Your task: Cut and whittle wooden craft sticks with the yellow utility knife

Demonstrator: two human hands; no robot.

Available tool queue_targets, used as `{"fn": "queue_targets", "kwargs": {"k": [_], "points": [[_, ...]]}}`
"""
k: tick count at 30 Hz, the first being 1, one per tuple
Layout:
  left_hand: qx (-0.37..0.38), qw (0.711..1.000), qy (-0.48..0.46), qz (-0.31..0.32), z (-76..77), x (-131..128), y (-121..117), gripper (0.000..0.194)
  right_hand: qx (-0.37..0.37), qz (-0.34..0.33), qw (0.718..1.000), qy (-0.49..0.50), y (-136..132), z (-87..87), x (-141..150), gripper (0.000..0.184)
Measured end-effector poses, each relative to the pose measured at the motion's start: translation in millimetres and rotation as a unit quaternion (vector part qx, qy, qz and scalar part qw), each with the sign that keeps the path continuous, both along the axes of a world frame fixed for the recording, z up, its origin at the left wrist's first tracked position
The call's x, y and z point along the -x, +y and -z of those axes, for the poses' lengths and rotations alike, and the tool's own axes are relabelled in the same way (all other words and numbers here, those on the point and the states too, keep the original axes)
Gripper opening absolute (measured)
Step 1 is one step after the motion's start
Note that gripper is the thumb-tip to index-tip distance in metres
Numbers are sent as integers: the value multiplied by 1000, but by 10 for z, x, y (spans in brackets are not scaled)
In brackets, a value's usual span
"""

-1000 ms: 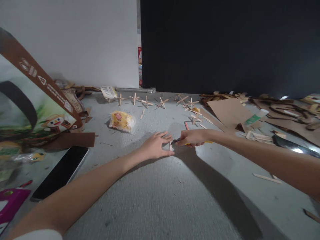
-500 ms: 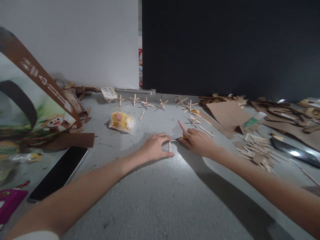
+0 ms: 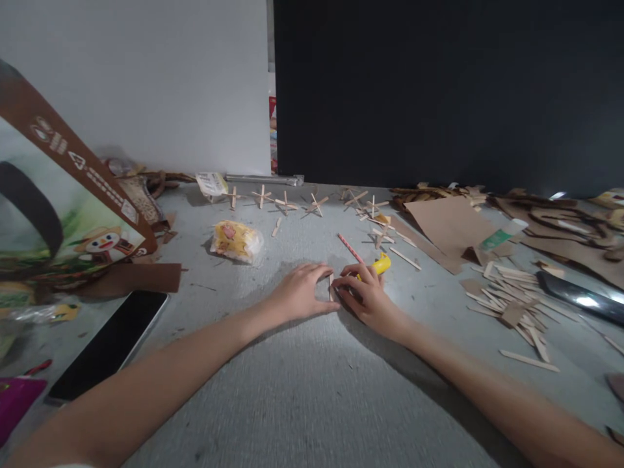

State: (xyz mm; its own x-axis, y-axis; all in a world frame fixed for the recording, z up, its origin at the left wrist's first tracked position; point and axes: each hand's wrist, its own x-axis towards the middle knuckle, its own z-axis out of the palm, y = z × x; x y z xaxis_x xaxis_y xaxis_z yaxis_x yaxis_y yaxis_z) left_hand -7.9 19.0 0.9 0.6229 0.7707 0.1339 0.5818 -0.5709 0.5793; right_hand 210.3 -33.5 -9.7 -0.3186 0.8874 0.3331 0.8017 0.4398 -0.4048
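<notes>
My left hand [image 3: 307, 291] rests on the table, its thumb and forefinger closed on the two ends of a short wooden craft stick [image 3: 331, 286]. Close against its right side is my right hand [image 3: 366, 294], with fingertips at the stick. A red-and-white striped pencil [image 3: 350, 247] sticks out of the right hand toward the back. A yellow-handled tool [image 3: 381, 263] is tucked behind the same hand's fingers; its working end is hidden. Beyond the hands stand several small crossed-stick pieces [image 3: 316, 205] in a row.
Left are a phone [image 3: 110, 344], a printed bag [image 3: 104, 244] and a yellow wrapped packet [image 3: 236, 240]. At right lie loose craft sticks [image 3: 521, 302], cardboard [image 3: 443, 224], a glue stick [image 3: 502, 235] and a dark shiny object [image 3: 580, 296]. A black panel [image 3: 448, 91] stands behind.
My right hand has come left to the stick. The yellow-handled tool, whose thin point was at the stick, has swung back behind the fingers. My left hand keeps its hold.
</notes>
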Motion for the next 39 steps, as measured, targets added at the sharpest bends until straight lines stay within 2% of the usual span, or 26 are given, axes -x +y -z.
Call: {"fn": "queue_targets", "kwargs": {"k": [8, 24, 30, 35, 39], "points": [[8, 1000, 6, -5, -62, -11, -21, 75, 42, -3, 998, 40, 33, -14, 4, 28], [3, 1000, -12, 2, 5, -14, 17, 74, 5, 52, 998, -22, 156, 134, 100, 27], [-2, 1000, -31, 5, -7, -17, 13, 67, -9, 41, 999, -30, 176, 187, 105, 25], [3, 1000, -20, 9, -2, -12, 14, 67, -15, 33, 998, -51, 167, 198, 113, 26], [12, 1000, -14, -1, 8, -15, 15, 71, -13, 21, 999, -31, 140, 173, 116, 26]]}}
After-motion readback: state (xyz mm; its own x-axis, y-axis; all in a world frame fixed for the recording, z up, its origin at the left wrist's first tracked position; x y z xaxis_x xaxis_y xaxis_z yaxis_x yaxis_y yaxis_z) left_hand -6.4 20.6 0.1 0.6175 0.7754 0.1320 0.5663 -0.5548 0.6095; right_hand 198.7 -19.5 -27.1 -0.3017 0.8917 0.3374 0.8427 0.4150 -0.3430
